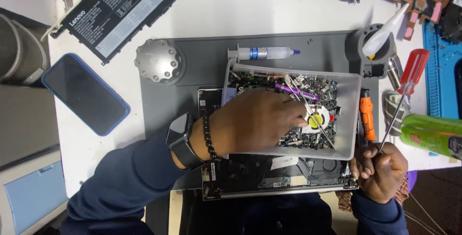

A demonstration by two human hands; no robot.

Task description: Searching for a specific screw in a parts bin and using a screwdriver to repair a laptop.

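- The left hand (255,122) reaches into a clear plastic tray (350,119) of small dark screws and parts (308,88), its fingers bent down among them (whether they pinch anything, I cannot tell).
- The tray rests on an opened laptop (269,177) lying on a grey mat (192,90).
- The right hand (382,170), fingers clenched, grips a red-handled screwdriver (406,88) by its shaft, just right of the tray.
- A syringe (264,52) lies behind the tray on the white surface (240,8).

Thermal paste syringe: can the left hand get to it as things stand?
Probably yes. The left hand is in the parts tray, and the syringe lies just beyond the tray's far rim on the grey mat, with nothing covering it. Only the rim lies between.
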